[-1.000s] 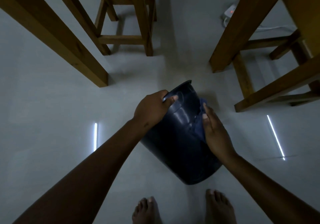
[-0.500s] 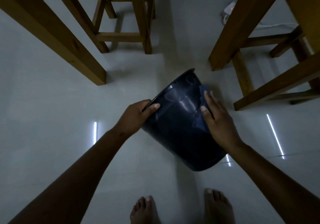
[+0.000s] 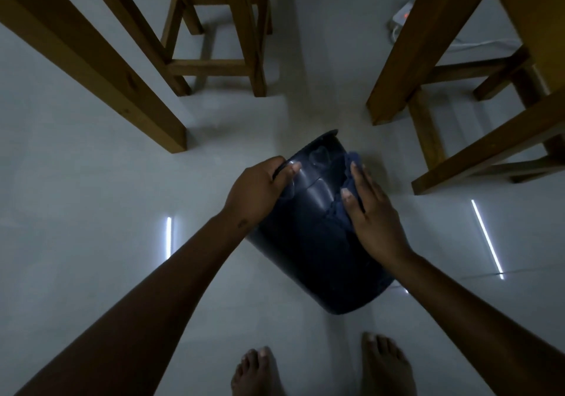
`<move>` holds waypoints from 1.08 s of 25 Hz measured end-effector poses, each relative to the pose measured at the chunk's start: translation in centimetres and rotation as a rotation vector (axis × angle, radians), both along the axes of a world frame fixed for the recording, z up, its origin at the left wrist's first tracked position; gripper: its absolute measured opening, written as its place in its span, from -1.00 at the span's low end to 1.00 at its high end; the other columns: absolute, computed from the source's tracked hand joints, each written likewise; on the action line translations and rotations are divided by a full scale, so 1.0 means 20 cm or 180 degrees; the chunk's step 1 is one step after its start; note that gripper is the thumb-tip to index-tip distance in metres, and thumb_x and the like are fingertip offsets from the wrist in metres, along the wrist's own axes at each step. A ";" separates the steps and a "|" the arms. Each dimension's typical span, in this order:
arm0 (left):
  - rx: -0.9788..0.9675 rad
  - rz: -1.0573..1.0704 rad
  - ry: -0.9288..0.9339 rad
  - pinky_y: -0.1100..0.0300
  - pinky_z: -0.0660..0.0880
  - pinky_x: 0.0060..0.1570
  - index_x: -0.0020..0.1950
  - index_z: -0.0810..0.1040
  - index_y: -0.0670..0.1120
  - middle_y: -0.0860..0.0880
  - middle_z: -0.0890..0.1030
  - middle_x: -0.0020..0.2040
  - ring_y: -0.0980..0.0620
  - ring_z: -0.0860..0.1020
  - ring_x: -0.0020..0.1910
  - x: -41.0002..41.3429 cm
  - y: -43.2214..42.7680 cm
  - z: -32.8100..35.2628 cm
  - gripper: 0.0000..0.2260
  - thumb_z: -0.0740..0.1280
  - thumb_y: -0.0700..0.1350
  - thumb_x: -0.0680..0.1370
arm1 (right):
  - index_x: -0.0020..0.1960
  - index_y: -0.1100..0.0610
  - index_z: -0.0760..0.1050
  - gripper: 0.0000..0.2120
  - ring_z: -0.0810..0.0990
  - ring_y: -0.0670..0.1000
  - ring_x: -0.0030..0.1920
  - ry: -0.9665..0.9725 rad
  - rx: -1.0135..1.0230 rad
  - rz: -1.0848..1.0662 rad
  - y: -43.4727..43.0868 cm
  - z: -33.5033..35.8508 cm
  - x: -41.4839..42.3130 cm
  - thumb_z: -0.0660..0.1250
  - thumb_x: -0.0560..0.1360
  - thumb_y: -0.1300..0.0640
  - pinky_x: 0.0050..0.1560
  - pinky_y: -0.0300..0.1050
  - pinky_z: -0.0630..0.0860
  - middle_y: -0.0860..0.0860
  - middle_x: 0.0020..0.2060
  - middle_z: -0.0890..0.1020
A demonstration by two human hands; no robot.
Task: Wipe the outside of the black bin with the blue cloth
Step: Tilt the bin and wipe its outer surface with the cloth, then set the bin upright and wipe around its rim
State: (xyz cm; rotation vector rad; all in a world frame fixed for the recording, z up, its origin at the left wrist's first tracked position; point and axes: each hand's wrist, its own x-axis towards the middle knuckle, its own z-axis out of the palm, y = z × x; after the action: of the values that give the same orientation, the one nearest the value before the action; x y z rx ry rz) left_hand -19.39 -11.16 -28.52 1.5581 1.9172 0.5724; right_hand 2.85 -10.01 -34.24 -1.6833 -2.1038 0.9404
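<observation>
The black bin (image 3: 308, 249) is tilted, its open rim pointing away from me and its base towards my feet. My left hand (image 3: 256, 192) grips the rim on the left side, thumb laid over the outer wall. My right hand (image 3: 371, 212) lies flat on the bin's right side and presses the blue cloth (image 3: 347, 178) against the outer wall. Only the cloth's crumpled edge shows beside my fingers; the rest is under my palm.
Pale glossy floor with bright strip reflections (image 3: 486, 236). A thick wooden table leg (image 3: 101, 68) stands at the left and a wooden stool (image 3: 220, 35) behind it. More wooden legs and rails (image 3: 434, 74) rise at the right. My bare feet (image 3: 318, 368) are below the bin.
My left hand has shifted right along the rim and the bin has turned a little. My right hand with the cloth has slid slightly down the bin's side.
</observation>
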 end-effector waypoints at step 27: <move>0.0512 -0.1516 0.1090 0.20 0.51 -0.36 -0.16 0.60 -0.05 -0.03 0.65 -0.23 -0.06 0.64 -0.25 0.18 -0.39 -0.01 -0.86 0.29 -0.03 0.43 | 0.48 0.05 0.31 -0.53 0.25 -0.07 0.50 0.0822 0.0758 0.0110 -0.30 0.33 0.08 0.00 0.64 -0.11 0.39 -0.35 0.23 -0.05 0.50 0.30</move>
State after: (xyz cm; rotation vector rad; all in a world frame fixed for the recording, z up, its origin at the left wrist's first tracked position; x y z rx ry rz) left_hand -15.76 -18.97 -28.73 2.2444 1.6628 0.2673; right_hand 4.38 -15.97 -27.72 -1.3370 -1.9882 0.8290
